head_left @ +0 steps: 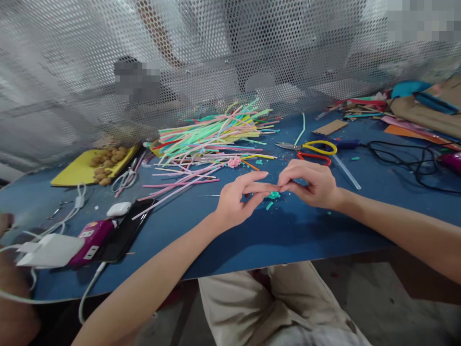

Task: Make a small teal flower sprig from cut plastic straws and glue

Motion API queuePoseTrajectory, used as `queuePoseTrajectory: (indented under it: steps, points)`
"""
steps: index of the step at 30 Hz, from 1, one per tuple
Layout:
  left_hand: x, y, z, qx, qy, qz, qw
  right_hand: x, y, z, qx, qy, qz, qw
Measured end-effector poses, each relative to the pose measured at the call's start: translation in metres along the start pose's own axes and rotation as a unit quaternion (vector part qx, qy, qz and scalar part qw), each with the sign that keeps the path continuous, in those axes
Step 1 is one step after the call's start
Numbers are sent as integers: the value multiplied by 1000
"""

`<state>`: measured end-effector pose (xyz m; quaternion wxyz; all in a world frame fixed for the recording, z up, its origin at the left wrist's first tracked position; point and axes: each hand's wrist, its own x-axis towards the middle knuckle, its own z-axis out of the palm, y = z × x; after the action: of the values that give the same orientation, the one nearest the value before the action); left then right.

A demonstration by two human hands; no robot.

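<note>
1. I read the left hand and right hand meeting fingertip to fingertip above the middle of the table.
2. Right hand: thumb and forefinger pressed together at the tips. What they nip is too small to tell.
3. Left hand: forefinger stretched out to touch the right fingertips, thumb beneath. I cannot tell whether this thumb closes on anything.
4. Teal scraps lie on the table directly under the meeting point, just clear of the fingers.
5. Near edge: both forearms cross it; bare blue top lies between the edge and the hands.
6. Far side: the straws fan out behind the left hand, their nearest tips close to it. The scissors lie just behind the right hand.
7. Left flank: a phone and charger sit near the edge, well apart from the hands.
8. Right flank: a black cable loops, with open top between it and the right wrist.
</note>
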<state>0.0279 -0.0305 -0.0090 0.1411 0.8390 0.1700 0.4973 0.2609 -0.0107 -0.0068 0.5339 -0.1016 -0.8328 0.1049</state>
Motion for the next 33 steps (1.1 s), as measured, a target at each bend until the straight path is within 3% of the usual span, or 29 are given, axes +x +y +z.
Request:
queuePoseTrajectory:
  steps: [6,9,13,16,19,26,30,33]
  points:
    - [-1,4,1,17,14,41,999,0,-9,-2,28,-25,-9,999]
    - [0,-5,-5,101,-8,132,986,-1,-7,-2,29,-24,-13,999]
    - [10,-16,-24,247,-58,326,911,1,-5,-6,-13,15,-18,1000]
    - [17,-19,-35,320,-66,377,866,4,-4,-12,-51,27,-19,998]
    - [17,-20,-39,347,-70,397,847,5,-4,-15,-54,-14,-41,998]
    - [10,-26,-35,313,-88,373,869,2,-4,-14,-57,-73,-79,993]
    - [6,-28,-29,257,-83,319,909,1,-2,-21,-61,-100,-92,989]
    - [3,-20,-20,163,-58,218,960,2,-2,-24,-52,-88,-84,991]
